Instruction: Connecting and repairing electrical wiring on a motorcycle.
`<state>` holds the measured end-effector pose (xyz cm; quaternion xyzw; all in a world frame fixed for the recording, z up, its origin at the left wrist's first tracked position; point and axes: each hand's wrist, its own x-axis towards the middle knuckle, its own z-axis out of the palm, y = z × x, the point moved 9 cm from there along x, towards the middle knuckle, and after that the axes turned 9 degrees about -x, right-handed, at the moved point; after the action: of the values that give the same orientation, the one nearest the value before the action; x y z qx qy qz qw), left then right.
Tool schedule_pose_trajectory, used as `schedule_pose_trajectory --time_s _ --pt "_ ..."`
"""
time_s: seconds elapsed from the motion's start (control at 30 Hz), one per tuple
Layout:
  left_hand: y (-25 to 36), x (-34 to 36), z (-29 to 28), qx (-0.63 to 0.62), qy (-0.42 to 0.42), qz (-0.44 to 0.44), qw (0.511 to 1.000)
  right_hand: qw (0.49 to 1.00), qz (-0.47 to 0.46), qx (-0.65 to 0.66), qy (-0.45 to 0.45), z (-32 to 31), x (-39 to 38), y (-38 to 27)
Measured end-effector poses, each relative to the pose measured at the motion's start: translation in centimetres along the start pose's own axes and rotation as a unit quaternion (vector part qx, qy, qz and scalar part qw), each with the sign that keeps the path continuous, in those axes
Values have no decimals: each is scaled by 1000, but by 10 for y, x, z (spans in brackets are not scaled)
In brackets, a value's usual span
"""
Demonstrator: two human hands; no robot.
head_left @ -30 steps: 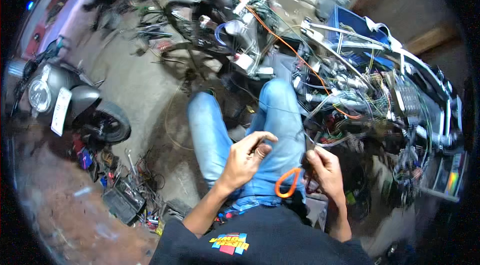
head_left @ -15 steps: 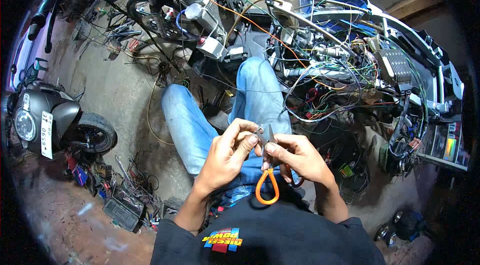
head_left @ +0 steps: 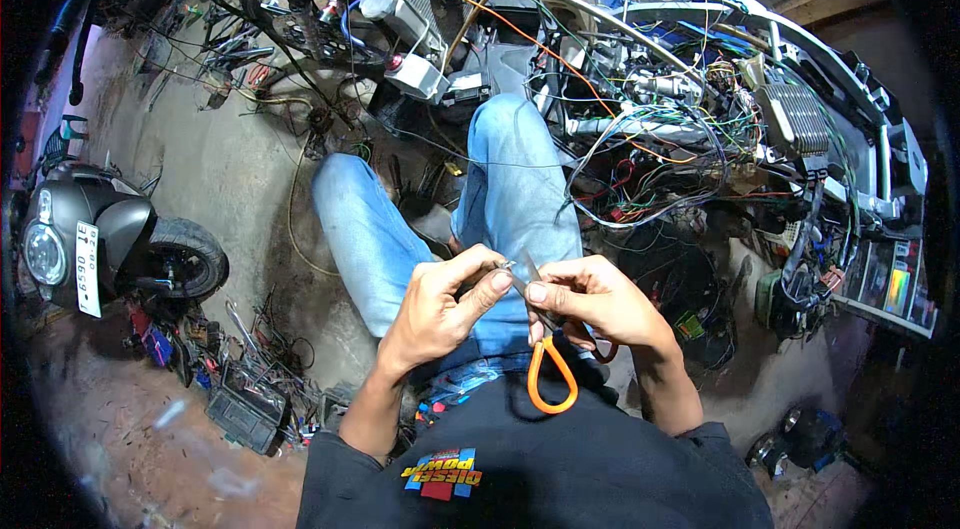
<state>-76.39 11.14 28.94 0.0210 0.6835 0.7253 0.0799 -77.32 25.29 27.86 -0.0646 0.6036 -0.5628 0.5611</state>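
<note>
My right hand (head_left: 600,301) grips a pair of scissors (head_left: 546,343) by the blades near the pivot, thumb on top. The orange loop handles hang down toward my shirt, one of them mostly behind my fingers. My left hand (head_left: 445,307) is closed in a pinch, its thumb and forefinger meeting beside the blade tips. A small metallic piece (head_left: 509,266) shows at those fingertips, too small to name. Both hands are over my lap, above my jeans (head_left: 525,164).
Ahead and to the right stands a stripped motorcycle frame (head_left: 680,34) with loose wiring (head_left: 650,144). A grey scooter (head_left: 110,219) is at the left. Tools and parts lie near a black case (head_left: 245,419) on the floor. A glass-fronted case (head_left: 890,284) stands at right.
The scissors' orange handle has swung slightly to the right. My hands have stayed close together, with the left hand still pinching at the blade tips. The whole view has shifted a little.
</note>
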Motion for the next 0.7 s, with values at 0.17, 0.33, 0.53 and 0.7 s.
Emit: schedule_pose_trajectory --time_s 0.17,0.33,0.53,0.7 --pt "-12 1 2 32 22 -41 998 994 24 -65 85 -9 -3 5" --pt "-15 8 6 42 49 -11 998 986 3 -91 143 -16 -9 1" --pt "-16 7 13 46 87 23 995 964 10 -150 219 -25 -15 3" --pt "-16 10 16 51 130 38 989 956 -17 -124 266 -29 -17 8"
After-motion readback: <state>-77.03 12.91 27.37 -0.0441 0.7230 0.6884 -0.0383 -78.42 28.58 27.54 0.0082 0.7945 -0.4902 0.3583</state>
